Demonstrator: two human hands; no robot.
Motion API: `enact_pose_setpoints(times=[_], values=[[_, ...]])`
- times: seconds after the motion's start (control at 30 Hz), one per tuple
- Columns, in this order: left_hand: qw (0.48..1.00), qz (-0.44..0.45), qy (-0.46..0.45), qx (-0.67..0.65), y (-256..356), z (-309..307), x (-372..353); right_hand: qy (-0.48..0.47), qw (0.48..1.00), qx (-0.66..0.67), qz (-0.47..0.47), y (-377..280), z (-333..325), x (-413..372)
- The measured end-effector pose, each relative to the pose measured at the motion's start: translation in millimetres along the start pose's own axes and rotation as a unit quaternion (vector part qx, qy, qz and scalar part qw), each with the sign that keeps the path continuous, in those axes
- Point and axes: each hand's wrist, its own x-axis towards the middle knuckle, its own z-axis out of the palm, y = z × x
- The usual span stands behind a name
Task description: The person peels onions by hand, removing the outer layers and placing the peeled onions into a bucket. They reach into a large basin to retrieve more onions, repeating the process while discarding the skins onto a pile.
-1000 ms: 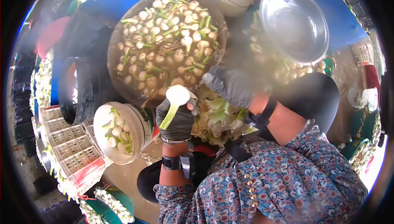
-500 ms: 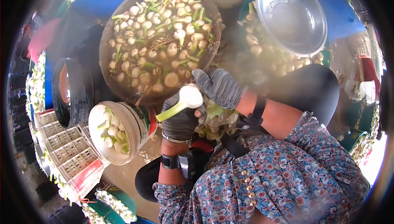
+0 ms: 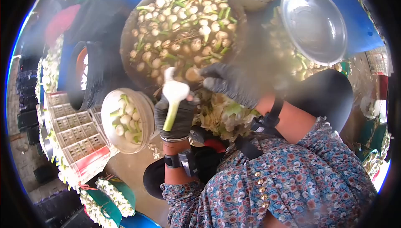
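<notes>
White bulb (image 3: 175, 91) up in your left hand (image 3: 184, 118), right by the near edge of the tub (image 3: 125, 46)!
Here you are, left fingers curled and grasping that bulb; its round head sits at the top of your grip, and its green stalk (image 3: 170, 119) runs down over the dark glove toward your wrist; across from it comes your right hand (image 3: 233, 86), fingers bent at the tub's edge, near the bulb but apart from it; whether they grip anything, I cannot tell; leafy scraps (image 3: 221, 113) lie below and between your hands; more bulbs (image 3: 204, 30) crowd the tub beyond; on your left stands a bucket (image 3: 148, 119) holding others, with a crate (image 3: 79, 132) alongside.
</notes>
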Motion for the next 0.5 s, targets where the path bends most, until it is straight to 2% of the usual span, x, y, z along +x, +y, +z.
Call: enact_pose_setpoints(times=[0.03, 0.1, 0.17, 0.2, 0.37, 0.4, 0.5], values=[[0.999, -0.035, 0.015, 0.023, -10.5, 9.1, 5.8, 0.009, 0.999, 0.021, -0.037, -0.5, 1.6, -0.2], [0.994, -0.066, 0.055, 0.070, -21.2, 15.9, 6.0, -0.012, 0.998, 0.057, 0.017, -6.6, -6.8, -1.6], [0.990, -0.075, 0.051, 0.108, -23.8, 20.1, 8.7, -0.028, 0.991, 0.122, 0.042, -9.0, -11.3, -1.9], [0.985, -0.073, 0.055, 0.145, -24.2, 19.8, 9.3, -0.018, 0.992, 0.107, 0.056, -11.9, -12.8, -2.6], [0.931, -0.069, 0.078, 0.351, -30.7, 37.9, 5.5, 0.024, 0.999, 0.005, -0.021, -20.0, -14.2, -8.3], [0.924, -0.034, 0.029, 0.379, -37.9, 37.0, 10.3, 0.030, 0.999, -0.016, -0.028, -22.9, -13.4, -9.8], [0.910, 0.014, -0.010, 0.414, -46.5, 35.7, 5.3, 0.057, 0.998, -0.021, -0.011, -25.4, -8.9, -12.7]])
